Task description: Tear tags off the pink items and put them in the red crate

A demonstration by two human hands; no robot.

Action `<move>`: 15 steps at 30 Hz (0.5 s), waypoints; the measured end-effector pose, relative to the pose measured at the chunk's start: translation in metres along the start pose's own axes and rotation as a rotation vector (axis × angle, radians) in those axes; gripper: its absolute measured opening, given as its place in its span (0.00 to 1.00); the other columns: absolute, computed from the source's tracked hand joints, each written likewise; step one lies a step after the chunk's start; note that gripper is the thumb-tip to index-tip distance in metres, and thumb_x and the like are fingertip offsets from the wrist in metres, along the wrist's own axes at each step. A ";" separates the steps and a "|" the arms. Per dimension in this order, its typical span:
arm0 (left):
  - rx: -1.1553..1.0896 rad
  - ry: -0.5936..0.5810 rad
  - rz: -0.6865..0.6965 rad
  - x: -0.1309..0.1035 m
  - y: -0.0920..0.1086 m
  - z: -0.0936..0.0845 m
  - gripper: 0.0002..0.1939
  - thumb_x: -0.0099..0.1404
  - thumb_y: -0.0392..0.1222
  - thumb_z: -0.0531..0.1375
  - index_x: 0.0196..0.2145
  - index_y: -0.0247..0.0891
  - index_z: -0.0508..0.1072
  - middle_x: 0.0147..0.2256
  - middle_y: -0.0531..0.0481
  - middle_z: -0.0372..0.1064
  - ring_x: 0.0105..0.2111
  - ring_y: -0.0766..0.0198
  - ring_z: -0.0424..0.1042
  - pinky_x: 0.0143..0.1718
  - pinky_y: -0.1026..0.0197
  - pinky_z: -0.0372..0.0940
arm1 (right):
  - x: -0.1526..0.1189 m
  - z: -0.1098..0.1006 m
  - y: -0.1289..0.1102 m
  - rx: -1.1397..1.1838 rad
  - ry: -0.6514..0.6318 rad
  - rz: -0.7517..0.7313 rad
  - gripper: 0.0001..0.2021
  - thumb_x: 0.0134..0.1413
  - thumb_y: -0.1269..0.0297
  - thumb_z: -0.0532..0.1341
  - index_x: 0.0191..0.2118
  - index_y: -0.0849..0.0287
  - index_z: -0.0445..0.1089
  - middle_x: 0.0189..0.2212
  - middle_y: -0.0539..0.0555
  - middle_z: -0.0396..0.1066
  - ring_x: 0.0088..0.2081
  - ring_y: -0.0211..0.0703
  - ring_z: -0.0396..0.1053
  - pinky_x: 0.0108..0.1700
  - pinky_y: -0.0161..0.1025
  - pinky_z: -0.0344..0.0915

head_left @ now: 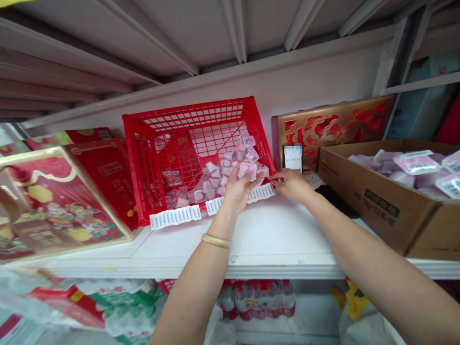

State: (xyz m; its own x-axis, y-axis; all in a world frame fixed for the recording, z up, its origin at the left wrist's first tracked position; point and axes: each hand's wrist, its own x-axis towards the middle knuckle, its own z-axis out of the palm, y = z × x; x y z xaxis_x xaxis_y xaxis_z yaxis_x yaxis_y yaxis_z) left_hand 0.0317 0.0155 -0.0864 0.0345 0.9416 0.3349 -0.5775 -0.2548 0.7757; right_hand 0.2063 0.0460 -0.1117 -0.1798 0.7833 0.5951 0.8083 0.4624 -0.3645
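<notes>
A red plastic basket (187, 114) lies tipped toward me on the white shelf, with a pile of small pink cups (212, 184) inside. Strips of white barcode labels (175, 218) hang along its front rim. My left hand (239, 189), a gold bracelet on its wrist, holds one pink cup (247, 171) with its printed lid facing me. Two cups behind it carry white barcode labels on their lids. At the basket's front right corner, beside the end of the label strip, my right hand (291, 184) is pinched closed; what its fingertips hold, if anything, is too small to make out.
On the right stands an open cardboard box (370, 191) full of pink cups. A gold and red gift box (334, 129) leans behind, near a white label slip (293, 158). Red gift boxes (64, 196) stand left. Packed bottles (258, 299) sit below the white shelf (280, 239).
</notes>
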 end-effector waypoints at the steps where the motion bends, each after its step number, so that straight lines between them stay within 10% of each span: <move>1: 0.033 0.001 -0.027 -0.001 0.000 0.001 0.16 0.52 0.29 0.65 0.38 0.39 0.69 0.29 0.56 0.71 0.32 0.65 0.76 0.40 0.59 0.70 | 0.000 0.001 0.000 -0.007 -0.010 0.008 0.12 0.54 0.65 0.58 0.39 0.54 0.79 0.35 0.54 0.75 0.35 0.44 0.71 0.38 0.37 0.62; 15: 0.125 0.034 -0.059 -0.003 -0.009 0.007 0.13 0.51 0.27 0.62 0.36 0.36 0.70 0.29 0.53 0.72 0.29 0.65 0.75 0.35 0.62 0.68 | 0.004 0.010 -0.002 0.107 -0.025 0.120 0.05 0.49 0.65 0.61 0.29 0.58 0.75 0.27 0.53 0.75 0.29 0.41 0.68 0.30 0.34 0.56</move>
State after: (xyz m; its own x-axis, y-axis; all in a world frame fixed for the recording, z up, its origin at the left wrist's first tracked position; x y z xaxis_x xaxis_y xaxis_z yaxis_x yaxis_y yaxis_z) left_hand 0.0426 0.0135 -0.0911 0.0367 0.9622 0.2700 -0.4692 -0.2219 0.8547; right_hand 0.1985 0.0520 -0.1160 -0.0998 0.8450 0.5253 0.7607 0.4051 -0.5071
